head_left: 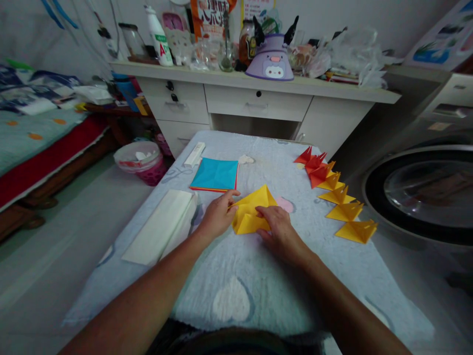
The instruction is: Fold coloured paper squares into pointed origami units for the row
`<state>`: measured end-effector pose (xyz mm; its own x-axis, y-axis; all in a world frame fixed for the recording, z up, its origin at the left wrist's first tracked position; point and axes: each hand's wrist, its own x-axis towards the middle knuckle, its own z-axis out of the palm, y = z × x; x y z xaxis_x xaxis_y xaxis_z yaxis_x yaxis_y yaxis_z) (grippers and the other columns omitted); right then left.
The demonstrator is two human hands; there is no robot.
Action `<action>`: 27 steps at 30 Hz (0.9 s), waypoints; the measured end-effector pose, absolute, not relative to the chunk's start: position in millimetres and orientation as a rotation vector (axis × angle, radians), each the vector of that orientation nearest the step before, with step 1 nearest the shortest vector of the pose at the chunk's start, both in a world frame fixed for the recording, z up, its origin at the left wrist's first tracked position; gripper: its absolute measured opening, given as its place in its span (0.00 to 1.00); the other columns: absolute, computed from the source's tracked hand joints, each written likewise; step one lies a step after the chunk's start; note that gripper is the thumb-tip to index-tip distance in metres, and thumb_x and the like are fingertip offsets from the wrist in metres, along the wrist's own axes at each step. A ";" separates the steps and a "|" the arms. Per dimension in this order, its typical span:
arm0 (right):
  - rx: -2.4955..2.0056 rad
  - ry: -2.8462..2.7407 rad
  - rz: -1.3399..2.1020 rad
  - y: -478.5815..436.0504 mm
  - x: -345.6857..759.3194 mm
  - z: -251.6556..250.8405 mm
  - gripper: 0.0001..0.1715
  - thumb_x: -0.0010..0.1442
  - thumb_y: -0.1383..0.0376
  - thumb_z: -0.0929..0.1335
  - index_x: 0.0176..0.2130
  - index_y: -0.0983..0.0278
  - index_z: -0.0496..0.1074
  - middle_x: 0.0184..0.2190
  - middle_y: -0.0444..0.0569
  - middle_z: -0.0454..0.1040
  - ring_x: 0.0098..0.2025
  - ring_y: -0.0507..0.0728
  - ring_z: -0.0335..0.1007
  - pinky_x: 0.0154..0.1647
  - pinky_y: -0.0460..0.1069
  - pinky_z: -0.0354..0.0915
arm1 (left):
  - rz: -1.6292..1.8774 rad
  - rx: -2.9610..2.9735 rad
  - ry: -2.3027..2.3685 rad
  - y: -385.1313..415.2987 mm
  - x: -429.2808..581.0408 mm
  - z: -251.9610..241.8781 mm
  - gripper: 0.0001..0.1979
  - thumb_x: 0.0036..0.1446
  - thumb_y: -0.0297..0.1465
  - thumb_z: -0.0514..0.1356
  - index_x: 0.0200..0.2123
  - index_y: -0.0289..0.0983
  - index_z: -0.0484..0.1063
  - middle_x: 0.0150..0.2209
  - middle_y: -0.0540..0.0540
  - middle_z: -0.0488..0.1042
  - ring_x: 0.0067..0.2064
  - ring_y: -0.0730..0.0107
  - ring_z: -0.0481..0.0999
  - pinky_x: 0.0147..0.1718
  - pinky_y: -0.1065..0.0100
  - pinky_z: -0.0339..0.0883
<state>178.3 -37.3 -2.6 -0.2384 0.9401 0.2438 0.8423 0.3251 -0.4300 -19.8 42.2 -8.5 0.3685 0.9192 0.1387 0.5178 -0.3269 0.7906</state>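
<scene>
Yellow paper (254, 217), partly folded, lies between the two hands on the cloth-covered table (273, 288), centred in front of the person. Left hand (219, 213): clamped on the left edge of the sheet, thumb on the near side and index finger on the far side of its left corner. Right hand (280, 230): closed on the right part of the sheet, fingertips pressed on the upper face, thumb at the near edge. Orientation: sharp corner of the sheet points away from the person, beyond both hands and slightly to the right; a broad edge faces the person. Long axis appears to run from that near edge out to the far corner, leaning right; exact length unclear, since the fingers cover part of the outline. Just beyond the left hand: blue paper (215, 173), flat, with red and yellow edges showing beneath; farther out, a slim white box (194, 155), set obliquely. Left of the left hand: white tissue pack (160, 227), long axis slanting outward and rightward. Well right of the right hand: folded red pieces (314, 166) at the far end, then a line of folded yellow pieces (345, 211) coming nearer, flat tips pointing roughly left.
</scene>
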 end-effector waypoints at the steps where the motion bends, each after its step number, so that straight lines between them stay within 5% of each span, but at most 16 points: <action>1: -1.540 -2.138 0.272 -36.8 179.3 -4.9 0.24 0.55 0.69 0.68 0.53 0.63 0.69 0.46 0.55 0.75 0.50 0.62 0.66 0.53 0.59 0.59 | 0.838 1.888 1.207 42.4 -19.9 -10.2 0.18 0.56 0.26 0.55 0.51 0.39 0.67 0.31 0.51 0.71 0.33 0.70 0.73 0.33 0.70 0.65; 7: -1.507 -2.173 0.086 -39.8 190.0 0.9 0.13 0.50 0.72 0.67 0.34 0.57 0.76 0.39 0.49 0.74 0.47 0.62 0.64 0.50 0.59 0.57 | 1.021 1.419 1.000 37.5 -17.0 -14.4 0.18 0.55 0.28 0.57 0.49 0.39 0.62 0.32 0.52 0.70 0.31 0.73 0.72 0.31 0.72 0.65; 10: -1.531 -2.209 -0.022 -48.9 193.6 9.9 0.15 0.51 0.75 0.67 0.36 0.58 0.76 0.48 0.52 0.71 0.52 0.66 0.61 0.49 0.61 0.60 | 1.069 1.317 0.948 33.8 -15.9 -11.6 0.19 0.53 0.27 0.58 0.49 0.39 0.60 0.31 0.53 0.70 0.31 0.72 0.73 0.31 0.72 0.66; 15: -1.486 -2.190 0.147 -69.2 196.6 16.0 0.14 0.58 0.76 0.63 0.38 0.62 0.73 0.44 0.53 0.73 0.44 0.59 0.71 0.40 0.52 0.70 | 1.073 1.289 0.950 30.0 -16.8 -9.5 0.20 0.52 0.28 0.60 0.49 0.40 0.61 0.32 0.52 0.71 0.31 0.72 0.74 0.28 0.73 0.64; 27: -1.330 -1.896 0.099 -82.0 203.6 -4.9 0.15 0.58 0.77 0.63 0.41 0.59 0.68 0.47 0.52 0.73 0.47 0.57 0.74 0.43 0.50 0.73 | 1.024 1.302 0.907 23.5 -16.5 -7.2 0.23 0.53 0.30 0.61 0.51 0.39 0.60 0.38 0.50 0.68 0.36 0.72 0.73 0.34 0.71 0.67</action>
<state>203.6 -82.0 -4.9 -0.1264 0.8197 0.5587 0.7567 0.4438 -0.4799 -16.5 23.5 -7.2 0.3114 0.9496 0.0347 -0.0810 -0.0099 0.9967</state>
